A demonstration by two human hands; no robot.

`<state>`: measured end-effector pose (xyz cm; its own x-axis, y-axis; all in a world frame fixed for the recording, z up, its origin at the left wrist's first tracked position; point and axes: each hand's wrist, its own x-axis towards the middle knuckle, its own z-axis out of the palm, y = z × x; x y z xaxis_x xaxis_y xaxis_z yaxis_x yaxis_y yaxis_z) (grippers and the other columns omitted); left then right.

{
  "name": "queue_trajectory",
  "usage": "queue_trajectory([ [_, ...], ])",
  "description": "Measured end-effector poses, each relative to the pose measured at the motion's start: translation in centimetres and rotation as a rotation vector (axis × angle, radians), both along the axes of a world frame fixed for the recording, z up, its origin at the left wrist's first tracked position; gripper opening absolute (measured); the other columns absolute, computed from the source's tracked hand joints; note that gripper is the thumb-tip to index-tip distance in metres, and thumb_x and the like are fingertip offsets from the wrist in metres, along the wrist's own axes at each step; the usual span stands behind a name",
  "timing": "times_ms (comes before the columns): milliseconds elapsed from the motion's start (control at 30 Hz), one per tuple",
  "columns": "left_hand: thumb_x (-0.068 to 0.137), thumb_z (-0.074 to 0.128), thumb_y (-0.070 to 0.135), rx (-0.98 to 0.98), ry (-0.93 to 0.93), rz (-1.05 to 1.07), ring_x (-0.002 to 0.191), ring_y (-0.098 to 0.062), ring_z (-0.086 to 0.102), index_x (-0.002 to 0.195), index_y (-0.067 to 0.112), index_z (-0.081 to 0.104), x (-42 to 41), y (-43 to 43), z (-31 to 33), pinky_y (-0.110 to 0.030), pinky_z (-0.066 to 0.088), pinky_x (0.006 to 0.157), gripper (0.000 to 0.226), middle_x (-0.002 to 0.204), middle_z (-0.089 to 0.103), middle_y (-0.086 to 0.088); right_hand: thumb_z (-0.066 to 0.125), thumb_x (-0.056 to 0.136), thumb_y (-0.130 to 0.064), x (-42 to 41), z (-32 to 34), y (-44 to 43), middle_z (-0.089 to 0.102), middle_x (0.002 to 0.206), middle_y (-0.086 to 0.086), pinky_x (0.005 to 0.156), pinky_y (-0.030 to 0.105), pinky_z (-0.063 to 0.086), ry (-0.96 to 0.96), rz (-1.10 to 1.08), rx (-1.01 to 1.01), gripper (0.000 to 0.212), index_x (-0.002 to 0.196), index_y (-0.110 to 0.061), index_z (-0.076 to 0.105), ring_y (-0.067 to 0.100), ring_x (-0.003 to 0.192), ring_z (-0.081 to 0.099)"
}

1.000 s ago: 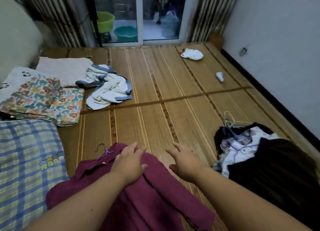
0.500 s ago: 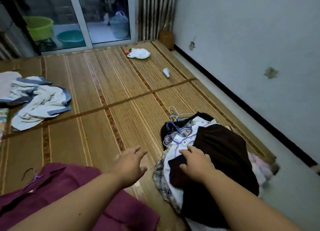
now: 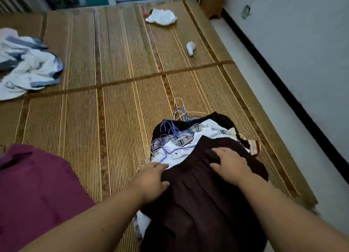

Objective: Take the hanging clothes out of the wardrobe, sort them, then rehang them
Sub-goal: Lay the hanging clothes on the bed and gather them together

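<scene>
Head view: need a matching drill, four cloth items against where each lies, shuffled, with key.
1 brown garment
2 maroon garment
3 white and blue clothes
4 crumpled white cloth

A far end of the mat
B left edge of the mat
C bottom left corner of the view
D touched by left hand and right hand

Pairs: 1-D, 2-C, 3-B, 4-A

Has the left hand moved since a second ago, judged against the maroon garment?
Yes. The left hand has left the maroon garment and crossed rightward over the mat to the clothes pile, now touching the dark brown garment.
</scene>
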<state>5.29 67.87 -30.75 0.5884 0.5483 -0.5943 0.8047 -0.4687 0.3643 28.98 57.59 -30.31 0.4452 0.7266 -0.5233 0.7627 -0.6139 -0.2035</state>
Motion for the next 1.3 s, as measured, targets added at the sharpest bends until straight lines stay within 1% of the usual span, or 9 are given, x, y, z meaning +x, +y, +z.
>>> queue_trajectory([
  [233, 0.087, 0.055, 0.047, -0.073, 0.125, 0.140, 0.137, -0.023, 0.035, 0.149, 0.024, 0.022, 0.3, 0.3, -7.5, -0.035, 0.031, 0.111, 0.074, 0.150, 0.034, -0.005, 0.048, 0.094, -0.036, 4.0, -6.2, 4.3, 0.041, 0.144, -0.004, 0.108, 0.054, 0.029, -0.053, 0.065, 0.080, 0.046, 0.138, -0.027, 0.039, 0.018, 0.135, 0.034],
  [367, 0.086, 0.052, 0.045, -0.123, 0.128, 0.315, 0.126, -0.028, 0.048, 0.145, 0.017, 0.021, 0.1, 1.1, -11.4, -0.038, 0.040, 0.102, 0.073, 0.144, 0.043, -0.007, 0.058, 0.087, -0.046, 6.0, -8.8, 6.4, 0.032, 0.148, -0.004, 0.107, 0.058, 0.023, -0.144, 0.121, -0.052, 0.066, 0.143, -0.029, 0.029, 0.020, 0.141, 0.021],
  [467, 0.086, 0.052, 0.043, -0.099, 0.126, 0.322, 0.120, -0.028, 0.051, 0.138, 0.018, 0.029, -0.2, 1.2, -13.7, -0.040, 0.042, 0.099, 0.062, 0.138, 0.048, -0.007, 0.063, 0.079, -0.054, 6.5, -10.6, 6.9, 0.044, 0.140, -0.001, 0.107, 0.058, 0.020, -0.176, 0.122, -0.192, 0.071, 0.140, -0.033, 0.033, 0.024, 0.134, 0.035],
  [600, 0.090, 0.051, 0.046, -0.056, 0.213, 0.240, 0.122, -0.031, 0.045, 0.138, 0.018, 0.032, -0.3, 1.1, -14.7, -0.040, 0.037, 0.103, 0.059, 0.135, 0.046, -0.012, 0.062, 0.080, -0.050, 6.2, -11.0, 5.5, 0.061, 0.119, -0.002, 0.108, 0.051, 0.018, -0.173, 0.125, -0.182, 0.045, 0.119, -0.030, 0.050, 0.022, 0.119, 0.051],
  [733, 0.090, 0.049, 0.048, -0.054, 0.321, 0.096, 0.120, -0.028, 0.048, 0.129, 0.025, 0.050, -0.9, 1.6, -12.7, -0.037, 0.037, 0.102, 0.046, 0.129, 0.054, -0.008, 0.061, 0.086, -0.040, 5.9, -8.0, 3.5, 0.063, 0.112, -0.002, 0.099, 0.041, 0.032, -0.056, 0.063, 0.051, 0.030, 0.111, -0.027, 0.054, 0.024, 0.112, 0.055],
  [833, 0.093, 0.048, 0.043, -0.072, 0.305, 0.064, 0.115, -0.024, 0.049, 0.114, 0.027, 0.056, -1.5, 1.8, -9.6, -0.034, 0.037, 0.095, 0.027, 0.121, 0.057, -0.005, 0.063, 0.088, -0.023, 5.0, -4.2, 2.5, 0.063, 0.106, 0.001, 0.077, 0.027, 0.035, 0.155, -0.010, 0.207, 0.026, 0.112, -0.017, 0.055, 0.024, 0.105, 0.057],
  [1033, 0.096, 0.045, 0.024, -0.211, -0.011, 0.202, 0.094, -0.019, 0.051, 0.093, 0.020, 0.047, -5.0, 1.2, -2.5, -0.026, 0.036, 0.076, 0.006, 0.106, 0.057, -0.006, 0.064, 0.087, -0.016, 2.0, 3.8, 1.6, 0.058, 0.086, -0.007, 0.060, 0.015, 0.033, 0.217, -0.059, 0.341, 0.019, 0.098, -0.022, 0.051, 0.013, 0.081, 0.053],
  [1167, 0.097, 0.042, 0.018, -0.148, -0.231, 0.260, 0.096, -0.013, 0.051, 0.098, 0.024, 0.048, -10.0, 0.6, 2.6, -0.023, 0.035, 0.075, 0.008, 0.097, 0.052, 0.005, 0.070, 0.082, -0.022, -2.8, 9.2, 1.9, 0.063, 0.086, -0.010, 0.070, 0.027, 0.041, 0.184, -0.022, 0.376, 0.023, 0.092, -0.034, 0.053, 0.014, 0.083, 0.059],
  [1300, 0.098, 0.040, 0.017, -0.046, -0.325, 0.282, 0.088, -0.012, 0.050, 0.088, 0.030, 0.042, -17.7, 0.4, 7.1, -0.012, 0.033, 0.065, 0.017, 0.093, 0.053, 0.004, 0.068, 0.084, -0.029, -10.9, 13.7, 2.7, 0.064, 0.106, -0.005, 0.079, 0.024, 0.039, 0.143, 0.104, 0.325, 0.037, 0.119, -0.030, 0.057, 0.015, 0.098, 0.059],
])
